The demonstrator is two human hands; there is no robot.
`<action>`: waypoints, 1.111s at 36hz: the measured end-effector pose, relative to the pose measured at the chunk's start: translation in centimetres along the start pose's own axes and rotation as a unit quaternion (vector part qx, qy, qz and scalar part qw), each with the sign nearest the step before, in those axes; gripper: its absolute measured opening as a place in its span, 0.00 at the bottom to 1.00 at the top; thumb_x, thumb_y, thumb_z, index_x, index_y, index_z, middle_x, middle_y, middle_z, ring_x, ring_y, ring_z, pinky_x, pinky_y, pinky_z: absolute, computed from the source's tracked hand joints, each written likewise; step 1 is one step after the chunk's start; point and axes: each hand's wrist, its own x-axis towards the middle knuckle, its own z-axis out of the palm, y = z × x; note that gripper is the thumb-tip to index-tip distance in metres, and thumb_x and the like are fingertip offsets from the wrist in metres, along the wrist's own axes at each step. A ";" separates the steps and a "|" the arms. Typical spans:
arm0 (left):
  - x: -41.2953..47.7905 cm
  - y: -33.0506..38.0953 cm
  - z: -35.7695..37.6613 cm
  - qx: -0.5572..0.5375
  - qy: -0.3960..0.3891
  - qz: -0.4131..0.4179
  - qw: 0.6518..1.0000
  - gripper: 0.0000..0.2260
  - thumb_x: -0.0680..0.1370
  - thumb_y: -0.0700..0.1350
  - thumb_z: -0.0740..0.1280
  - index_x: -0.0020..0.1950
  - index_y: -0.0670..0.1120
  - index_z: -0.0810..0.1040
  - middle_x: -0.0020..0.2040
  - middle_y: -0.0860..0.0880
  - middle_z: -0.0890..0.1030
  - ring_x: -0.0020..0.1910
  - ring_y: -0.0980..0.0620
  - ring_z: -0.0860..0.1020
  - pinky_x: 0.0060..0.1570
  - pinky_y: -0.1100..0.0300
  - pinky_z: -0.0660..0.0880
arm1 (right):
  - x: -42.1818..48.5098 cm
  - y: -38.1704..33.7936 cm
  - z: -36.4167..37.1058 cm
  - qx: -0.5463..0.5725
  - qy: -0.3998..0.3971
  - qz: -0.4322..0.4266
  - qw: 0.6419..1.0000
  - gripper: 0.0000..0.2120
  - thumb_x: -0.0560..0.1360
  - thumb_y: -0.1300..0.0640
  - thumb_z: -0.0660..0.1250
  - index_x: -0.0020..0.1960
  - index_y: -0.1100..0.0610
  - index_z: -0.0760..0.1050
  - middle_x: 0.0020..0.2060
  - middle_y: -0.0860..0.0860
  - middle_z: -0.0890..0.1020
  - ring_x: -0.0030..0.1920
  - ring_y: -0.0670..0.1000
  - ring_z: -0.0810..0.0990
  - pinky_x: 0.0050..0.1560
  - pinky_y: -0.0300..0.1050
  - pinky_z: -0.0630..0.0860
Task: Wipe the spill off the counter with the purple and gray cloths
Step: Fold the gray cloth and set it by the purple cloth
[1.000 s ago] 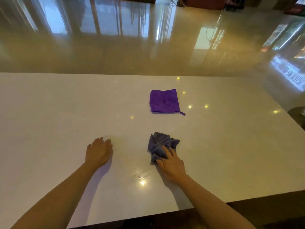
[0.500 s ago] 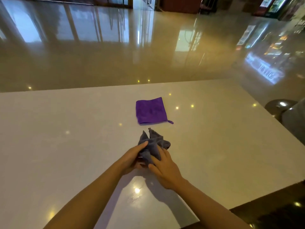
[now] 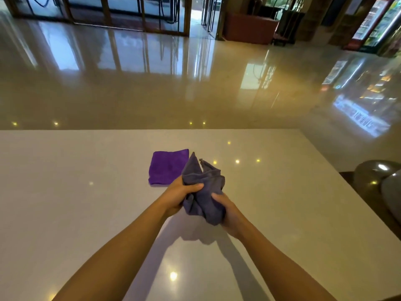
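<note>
Fingers (image 3: 195, 186) of the left hand (image 3: 179, 195) curl over the upper left side of the gray cloth (image 3: 202, 192), the thumb lying across its front, while the right hand (image 3: 227, 210) closes on the cloth's lower right part, its thumb pressed into the fabric from the front and its other fingers hidden behind the folds. Both hands are clenched on the same bunched cloth, which sits between them and is held up off the counter (image 3: 86, 213); its shadow falls on the white surface just below, toward the near edge. Two loose corners of the gray cloth stick upward above the hands, and a fold hangs below the right thumb. Beyond the left hand, toward the far edge of the counter and about midway along it, the purple cloth (image 3: 166, 167) lies flat and folded into a rough square; the raised gray cloth overlaps its right side in this view, and whether the two touch cannot be told
</note>
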 end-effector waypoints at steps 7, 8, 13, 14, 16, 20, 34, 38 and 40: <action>3.6 0.9 2.8 0.004 -0.065 -0.029 0.997 0.18 0.74 0.29 0.61 0.58 0.47 0.74 0.54 0.46 0.80 0.55 0.49 0.79 0.49 0.59 0.81 | 2.4 -1.7 -4.0 -0.028 -0.021 0.049 0.998 0.22 0.70 0.51 0.68 0.60 0.63 0.72 0.41 0.52 0.84 0.40 0.46 0.82 0.40 0.37 0.79; 4.1 1.0 2.9 0.006 -0.061 -0.033 0.998 0.18 0.74 0.29 0.61 0.59 0.45 0.73 0.55 0.45 0.79 0.57 0.47 0.78 0.51 0.57 0.80 | 2.9 -1.9 -4.8 -0.011 -0.004 0.048 0.999 0.22 0.72 0.51 0.64 0.61 0.62 0.71 0.43 0.52 0.83 0.43 0.48 0.82 0.44 0.41 0.79; 6.8 1.4 4.1 -0.003 -0.043 -0.047 0.998 0.08 0.77 0.37 0.61 0.49 0.46 0.78 0.44 0.47 0.82 0.45 0.52 0.81 0.46 0.59 0.79 | 5.1 -2.6 -7.4 0.098 -0.010 0.087 0.991 0.16 0.76 0.50 0.59 0.54 0.61 0.74 0.37 0.52 0.82 0.36 0.48 0.80 0.39 0.42 0.78; 7.5 1.3 4.3 -0.008 -0.046 -0.054 0.997 0.09 0.78 0.37 0.60 0.48 0.47 0.79 0.42 0.49 0.84 0.45 0.53 0.82 0.45 0.61 0.80 | 5.6 -2.7 -7.6 0.092 -0.011 0.079 0.993 0.19 0.74 0.49 0.60 0.57 0.62 0.74 0.37 0.52 0.84 0.36 0.47 0.82 0.36 0.39 0.78; 8.7 1.3 4.7 -0.010 -0.039 -0.066 0.997 0.09 0.78 0.39 0.61 0.48 0.49 0.79 0.43 0.49 0.85 0.45 0.53 0.82 0.45 0.61 0.81 | 6.6 -3.1 -7.6 0.082 0.002 0.059 0.995 0.24 0.69 0.48 0.66 0.59 0.63 0.74 0.47 0.56 0.84 0.46 0.51 0.83 0.39 0.40 0.80; 11.1 1.8 4.1 0.031 0.036 -0.067 0.997 0.08 0.78 0.37 0.59 0.49 0.47 0.76 0.46 0.45 0.80 0.45 0.49 0.79 0.48 0.55 0.78 | 9.1 -4.0 -7.8 0.124 -0.001 0.037 0.992 0.27 0.61 0.52 0.74 0.56 0.63 0.75 0.47 0.57 0.84 0.47 0.55 0.83 0.43 0.46 0.82; 14.3 0.9 -0.2 -0.024 0.073 -0.087 0.993 0.11 0.70 0.49 0.69 0.51 0.50 0.78 0.44 0.49 0.86 0.46 0.51 0.83 0.39 0.59 0.80 | 15.9 -8.0 -8.1 -0.002 -0.046 0.120 0.992 0.15 0.77 0.55 0.61 0.60 0.62 0.73 0.50 0.55 0.83 0.49 0.52 0.82 0.46 0.44 0.78; 15.5 0.7 -0.7 0.093 0.125 -0.069 0.985 0.08 0.76 0.44 0.65 0.54 0.47 0.77 0.47 0.47 0.82 0.49 0.48 0.79 0.50 0.54 0.77 | 17.2 -8.5 -8.6 -0.062 -0.044 0.115 0.990 0.14 0.78 0.54 0.59 0.60 0.61 0.73 0.52 0.54 0.82 0.52 0.52 0.80 0.49 0.43 0.77; 16.0 0.6 -0.8 0.121 0.135 -0.062 0.981 0.03 0.76 0.44 0.65 0.49 0.49 0.77 0.46 0.47 0.82 0.48 0.48 0.79 0.49 0.54 0.77 | 17.7 -8.5 -8.9 -0.075 -0.039 0.100 0.991 0.12 0.79 0.54 0.59 0.58 0.58 0.74 0.52 0.54 0.81 0.53 0.52 0.80 0.49 0.42 0.77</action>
